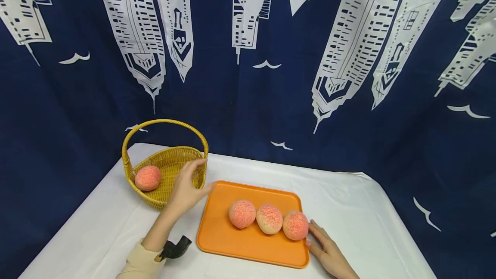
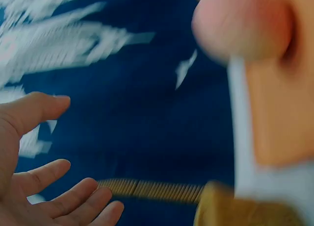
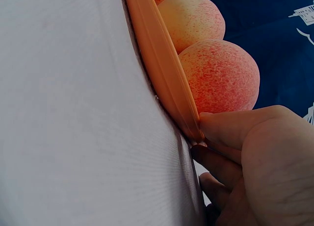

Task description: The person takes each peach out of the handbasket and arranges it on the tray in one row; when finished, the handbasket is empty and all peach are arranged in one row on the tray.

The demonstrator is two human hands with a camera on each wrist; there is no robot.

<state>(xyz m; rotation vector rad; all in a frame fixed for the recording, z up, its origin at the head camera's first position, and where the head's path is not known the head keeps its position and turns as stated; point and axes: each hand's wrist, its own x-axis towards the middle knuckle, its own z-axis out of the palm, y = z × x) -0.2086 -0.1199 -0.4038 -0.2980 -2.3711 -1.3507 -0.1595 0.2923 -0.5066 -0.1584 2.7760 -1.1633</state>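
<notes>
My left hand (image 1: 187,189) hovers by the right side of a yellow wicker basket (image 1: 170,171), thumb and fingers spread, holding nothing. In the left wrist view the same hand (image 2: 54,162) shows spread, loosely bent fingers. One pink peach (image 1: 148,178) lies in the left of the basket. Three more peaches, a left one (image 1: 242,214), a middle one (image 1: 269,218) and a right one (image 1: 296,225), sit in a row on an orange tray (image 1: 248,251). My right hand (image 1: 329,251) holds the tray's right edge. Close up, its thumb (image 3: 221,128) lies on the rim, fingertips below.
A white cloth (image 1: 348,210) covers the table. Behind it hangs a navy curtain (image 1: 232,106) printed with white buildings and birds. The basket's tall arched handle (image 1: 164,121) rises over its opening. A black strap (image 1: 176,248) sits at the left wrist.
</notes>
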